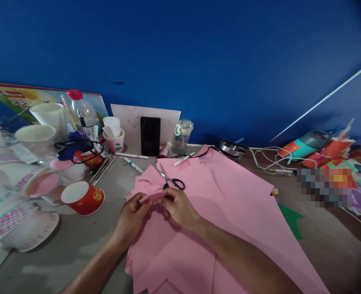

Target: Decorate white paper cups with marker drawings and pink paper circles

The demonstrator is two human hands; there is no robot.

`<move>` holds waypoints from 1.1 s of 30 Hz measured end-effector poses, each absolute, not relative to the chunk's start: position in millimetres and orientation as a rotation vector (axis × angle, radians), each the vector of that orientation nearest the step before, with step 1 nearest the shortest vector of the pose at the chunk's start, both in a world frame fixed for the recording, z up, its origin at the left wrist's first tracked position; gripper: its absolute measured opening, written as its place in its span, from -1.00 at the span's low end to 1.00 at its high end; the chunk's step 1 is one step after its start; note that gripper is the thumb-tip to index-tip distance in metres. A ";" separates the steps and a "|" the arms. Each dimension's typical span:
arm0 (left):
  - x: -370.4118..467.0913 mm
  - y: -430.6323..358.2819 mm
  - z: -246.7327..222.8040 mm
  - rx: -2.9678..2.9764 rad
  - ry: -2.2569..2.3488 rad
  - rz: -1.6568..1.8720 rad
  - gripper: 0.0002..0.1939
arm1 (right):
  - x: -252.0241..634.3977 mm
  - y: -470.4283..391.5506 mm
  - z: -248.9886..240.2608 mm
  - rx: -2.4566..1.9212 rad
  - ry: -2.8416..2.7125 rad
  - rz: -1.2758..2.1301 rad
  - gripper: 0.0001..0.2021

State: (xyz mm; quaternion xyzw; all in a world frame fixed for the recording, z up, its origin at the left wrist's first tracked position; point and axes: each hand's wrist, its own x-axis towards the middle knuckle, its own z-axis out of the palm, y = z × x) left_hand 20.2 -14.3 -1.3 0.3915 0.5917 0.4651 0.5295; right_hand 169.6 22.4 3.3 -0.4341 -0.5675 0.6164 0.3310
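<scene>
At the centre of the work surface, directly above a spread of pink paper sheets (247,208), a small pink paper piece (153,197) is held up between two bare hands. The left hand (133,215) pinches its eight o'clock side between thumb and fingers; the right hand (178,208) grips the three o'clock side with its fingertips. The two-sided hold appears meant to keep a light, flexible item steady and under close control. Black-handled scissors (168,178) lie unheld on the pink paper between one and two o'clock of the piece, just past the right fingers, presumably set there for easy reach.

At eleven o'clock, a teal-marked pen (133,165) rests on the grey tabletop. At twelve o'clock, a black smartphone (150,136) stands upright before a white board (123,118), which probably serves as its prop; actual contact cannot be confirmed. A clear lidded jug (182,139) stands at one o'clock, and a red paper cup (82,198) at nine o'clock, both well apart from the hands.
</scene>
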 end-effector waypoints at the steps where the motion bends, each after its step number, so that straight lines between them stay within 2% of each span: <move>1: 20.0 -14.4 -0.6 0.951 1.410 1.102 -0.75 | 169.4 22.3 2.5 -1.142 -1.480 1.615 -0.91; 14: 23.1 -15.2 -2.3 0.923 1.413 1.105 -0.76 | 170.2 23.5 2.8 -1.113 -1.591 1.460 -0.89; 18: 23.1 -15.5 -3.0 0.930 1.429 1.107 -0.75 | 169.0 23.2 6.1 -1.114 -1.545 1.512 -0.82; 22: 20.2 -15.8 -8.7 1.035 1.436 1.105 -0.82 | 168.1 24.2 3.4 -1.066 -1.551 1.487 -0.93; 27: 21.1 -16.0 -7.1 1.017 1.465 1.087 -0.78 | 171.0 22.8 1.2 -1.064 -1.523 1.542 -0.93; 33: 23.2 -16.7 -2.7 0.961 1.416 1.104 -0.71 | 170.4 19.6 5.7 -1.031 -1.480 1.642 -0.79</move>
